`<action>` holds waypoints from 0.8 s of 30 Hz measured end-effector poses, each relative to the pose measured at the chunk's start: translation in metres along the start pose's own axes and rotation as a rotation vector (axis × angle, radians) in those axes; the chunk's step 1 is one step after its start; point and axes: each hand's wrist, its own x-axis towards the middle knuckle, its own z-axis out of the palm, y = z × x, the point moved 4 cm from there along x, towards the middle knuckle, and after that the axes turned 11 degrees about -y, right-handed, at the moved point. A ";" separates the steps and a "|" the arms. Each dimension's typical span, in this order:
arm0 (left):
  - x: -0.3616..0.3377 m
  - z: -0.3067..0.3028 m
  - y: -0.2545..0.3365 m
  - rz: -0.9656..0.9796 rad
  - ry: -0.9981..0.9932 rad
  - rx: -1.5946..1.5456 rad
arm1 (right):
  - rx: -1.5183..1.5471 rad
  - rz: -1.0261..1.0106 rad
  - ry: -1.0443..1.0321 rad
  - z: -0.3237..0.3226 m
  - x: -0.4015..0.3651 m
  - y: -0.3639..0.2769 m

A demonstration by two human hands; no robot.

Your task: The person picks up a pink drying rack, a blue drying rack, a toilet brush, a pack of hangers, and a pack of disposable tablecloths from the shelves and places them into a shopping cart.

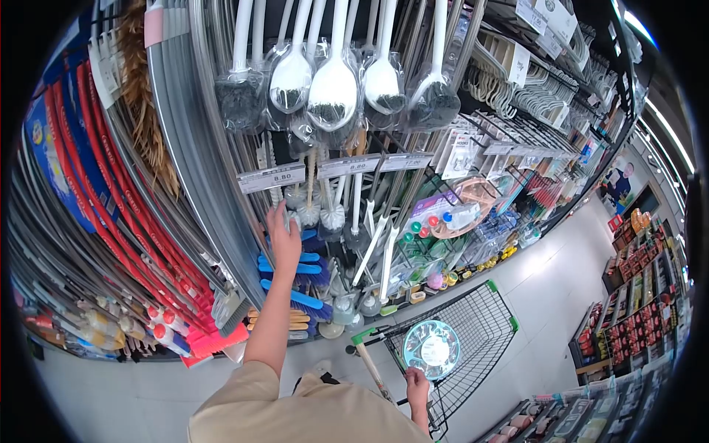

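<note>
My left hand point(283, 240) is raised to the rack of hanging brushes, just under the price strip. Its fingers curl at the lower end of a slim white brush point(275, 196). Right beside it hang toilet brushes point(333, 217) with round white bristle heads. Low on the other side, my right hand point(417, 385) is closed at the near rim of a round turquoise item point(431, 349) with a pale label. This round piece overlaps the shopping cart point(480, 325) in this view.
White-handled brushes in clear wrap point(336, 92) hang above the price strip point(283, 177). Blue brushes point(303, 295) sit below my left hand. Red-sleeved poles point(111, 192) stand at the left. Hangers point(532, 103) and packaged goods line the right. Beyond the cart lies pale floor point(543, 295).
</note>
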 end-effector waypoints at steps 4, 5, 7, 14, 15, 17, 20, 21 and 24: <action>0.002 0.002 0.001 0.106 -0.004 -0.032 | 0.036 0.004 0.005 0.000 -0.002 -0.002; 0.001 0.005 -0.001 0.051 -0.044 -0.154 | 0.041 0.002 0.008 0.000 -0.002 0.000; -0.002 0.009 0.007 -0.002 -0.086 -0.275 | 0.046 0.003 0.016 0.000 -0.002 -0.002; -0.016 0.013 0.021 0.008 -0.023 -0.565 | 0.063 0.011 0.045 0.003 -0.003 0.008; -0.017 0.012 0.024 0.008 -0.051 -0.546 | 0.080 0.012 0.052 0.002 -0.006 0.002; -0.021 0.008 0.028 -0.014 -0.097 -0.610 | 0.075 0.013 0.050 0.001 -0.007 -0.002; -0.023 0.004 0.029 -0.059 -0.150 -0.677 | 0.049 0.029 0.055 0.001 -0.008 -0.009; -0.022 0.002 0.026 -0.078 -0.155 -0.681 | 0.072 0.027 0.065 0.002 -0.008 -0.010; -0.017 -0.001 0.017 -0.033 -0.189 -0.689 | 0.122 0.038 0.065 0.003 -0.008 -0.009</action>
